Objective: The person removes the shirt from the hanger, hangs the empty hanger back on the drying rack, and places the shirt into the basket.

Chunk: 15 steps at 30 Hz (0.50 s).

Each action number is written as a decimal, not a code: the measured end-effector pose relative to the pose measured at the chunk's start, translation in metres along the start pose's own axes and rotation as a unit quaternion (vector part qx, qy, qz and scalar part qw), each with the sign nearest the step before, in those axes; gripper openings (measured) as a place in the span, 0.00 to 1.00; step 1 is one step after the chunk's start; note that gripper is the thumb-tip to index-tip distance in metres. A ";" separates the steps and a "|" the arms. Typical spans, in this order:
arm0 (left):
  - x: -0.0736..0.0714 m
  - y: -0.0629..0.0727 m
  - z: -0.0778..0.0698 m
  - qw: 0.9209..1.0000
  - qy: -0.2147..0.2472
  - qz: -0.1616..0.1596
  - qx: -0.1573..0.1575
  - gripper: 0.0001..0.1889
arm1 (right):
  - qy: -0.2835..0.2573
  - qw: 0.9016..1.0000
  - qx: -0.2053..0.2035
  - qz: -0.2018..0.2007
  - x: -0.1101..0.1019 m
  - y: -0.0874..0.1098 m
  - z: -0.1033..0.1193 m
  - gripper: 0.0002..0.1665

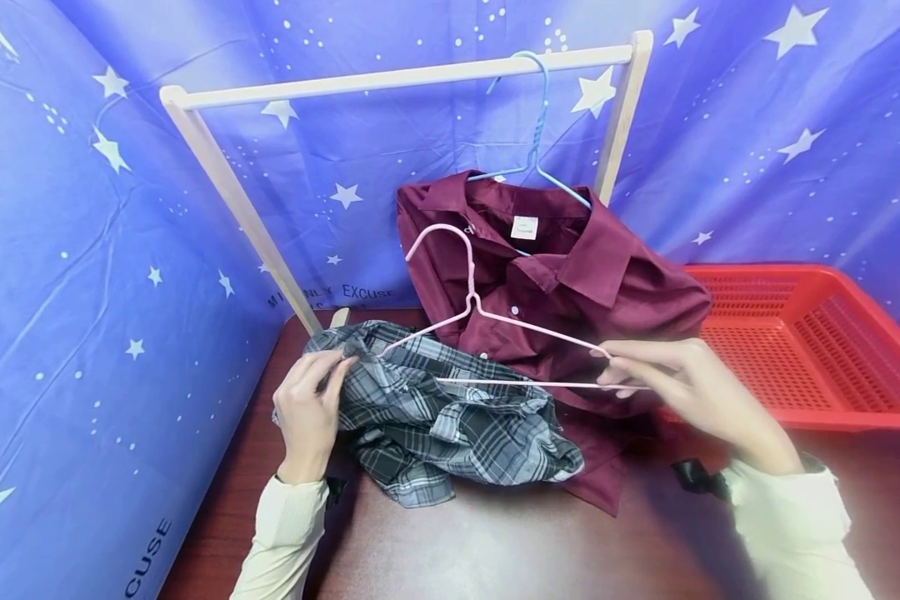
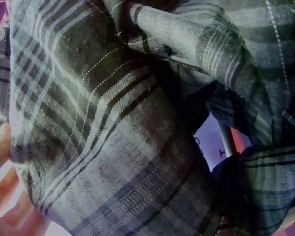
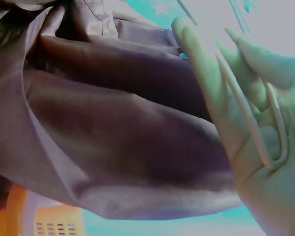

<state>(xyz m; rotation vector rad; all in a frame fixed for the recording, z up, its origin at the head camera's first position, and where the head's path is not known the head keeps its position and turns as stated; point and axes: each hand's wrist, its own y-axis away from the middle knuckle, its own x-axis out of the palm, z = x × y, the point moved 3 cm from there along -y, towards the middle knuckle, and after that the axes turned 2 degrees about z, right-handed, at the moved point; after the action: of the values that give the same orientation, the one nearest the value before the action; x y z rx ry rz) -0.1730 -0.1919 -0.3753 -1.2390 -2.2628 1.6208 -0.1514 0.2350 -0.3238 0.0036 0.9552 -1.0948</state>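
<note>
My right hand holds one end of a pink wire hanger, its hook pointing up; the right wrist view has the hanger's bent end lying against the palm. The hanger's other end goes into a grey plaid shirt. With thumb and fingers my left hand pinches that shirt near its left edge. Plaid cloth fills most of the left wrist view, with a few fingertips at its edge. Behind hangs a maroon shirt on a blue hanger.
A pale wooden rack stands at the back, the blue hanger hooked over its bar. To the right sits a red plastic basket. Both shirts reach down over the dark reddish table. A blue star-patterned curtain surrounds the table.
</note>
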 end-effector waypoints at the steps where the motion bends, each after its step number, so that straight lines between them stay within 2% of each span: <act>1: 0.000 0.000 0.001 1.000 0.003 -0.001 -0.004 0.06 | 0.002 1.000 0.001 -0.001 -0.001 0.001 0.000 0.22; 8: 0.001 0.002 0.007 0.999 0.014 0.009 -0.043 0.06 | 0.009 1.000 0.026 -0.003 -0.003 0.005 0.001 0.22; 15: 0.001 0.004 0.012 0.998 -0.001 0.020 -0.059 0.07 | 0.003 1.000 0.009 -0.009 -0.010 0.010 0.000 0.24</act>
<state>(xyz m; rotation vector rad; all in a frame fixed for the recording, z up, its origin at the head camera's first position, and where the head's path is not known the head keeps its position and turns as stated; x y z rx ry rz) -0.1782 -0.1997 -0.3840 -1.3183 -2.3803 1.5216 -0.1446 0.2472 -0.3217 0.0134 0.9527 -1.1206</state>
